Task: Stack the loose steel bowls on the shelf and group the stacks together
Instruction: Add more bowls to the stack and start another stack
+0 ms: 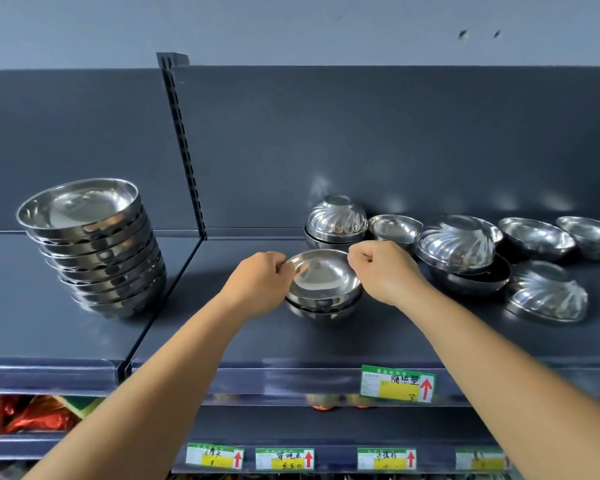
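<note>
Both hands grip the top bowl of a short stack standing mid-shelf: the left hand pinches its left rim, the right hand pinches its right rim, fingers curled. Well left of this stack, past the shelf divider, stands a tall stack of larger bowls. Just behind the short stack sits an upturned fluted bowl on another bowl. To its right lie loose bowls, some upright, some upturned
</note>
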